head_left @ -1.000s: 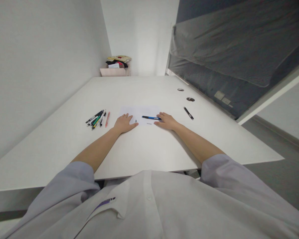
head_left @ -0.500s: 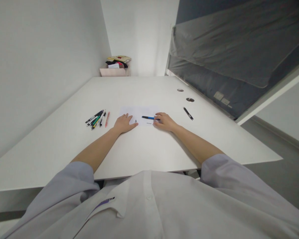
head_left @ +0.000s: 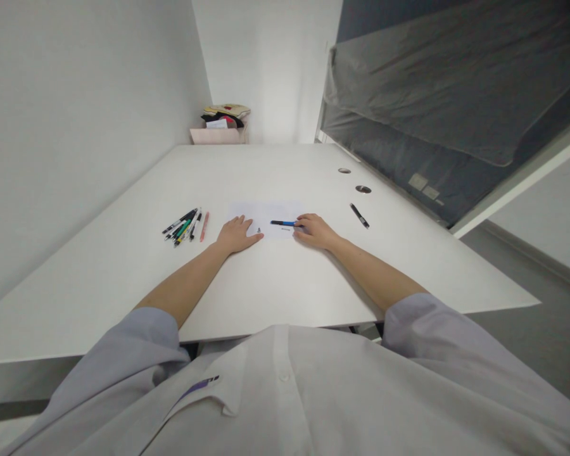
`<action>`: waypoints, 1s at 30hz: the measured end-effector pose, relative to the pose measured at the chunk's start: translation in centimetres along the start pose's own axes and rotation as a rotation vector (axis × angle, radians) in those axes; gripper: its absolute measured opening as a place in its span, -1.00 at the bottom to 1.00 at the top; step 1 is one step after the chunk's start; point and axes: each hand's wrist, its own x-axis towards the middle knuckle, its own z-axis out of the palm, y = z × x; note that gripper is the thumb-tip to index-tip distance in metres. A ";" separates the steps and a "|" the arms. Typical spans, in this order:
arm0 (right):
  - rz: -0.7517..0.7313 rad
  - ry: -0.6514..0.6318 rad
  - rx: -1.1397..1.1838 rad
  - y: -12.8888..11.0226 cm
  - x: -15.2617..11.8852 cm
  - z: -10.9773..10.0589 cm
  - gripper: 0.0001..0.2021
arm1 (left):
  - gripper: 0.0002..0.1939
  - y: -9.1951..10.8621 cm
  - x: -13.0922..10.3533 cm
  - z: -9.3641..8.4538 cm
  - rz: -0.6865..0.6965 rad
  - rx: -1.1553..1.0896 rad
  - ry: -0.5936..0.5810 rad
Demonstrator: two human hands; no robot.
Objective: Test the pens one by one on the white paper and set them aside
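A sheet of white paper (head_left: pixel 266 208) lies on the white table in front of me. My left hand (head_left: pixel 235 235) rests flat on the paper's left side, its fingers spread and nothing in it. Close to that thumb is a tiny dark cone-shaped piece (head_left: pixel 259 230). A blue and black pen (head_left: pixel 283 223) lies across the paper, its blue end reaching my right hand (head_left: pixel 315 232). That hand rests palm down with loosely spread fingers touching the pen's end. A small thin piece, possibly a spring (head_left: pixel 285 229), lies just below the pen.
Several pens and markers (head_left: pixel 184 228) lie in a pile to the left, with a pink pen (head_left: pixel 204 227) beside them. On the right is a black pen (head_left: pixel 360 215), near two round cable holes (head_left: pixel 363 189). A box (head_left: pixel 217 135) of cloth items stands beyond the far edge.
The small spring-like piece has shifted slightly away from me, closer to the pen. Both hands and the pen stay nearly where they were.
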 end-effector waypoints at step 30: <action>-0.064 0.114 0.040 -0.3 0.9 1.7 -0.82 | -0.48 3.9 -1.3 -0.1 0.578 -0.037 0.195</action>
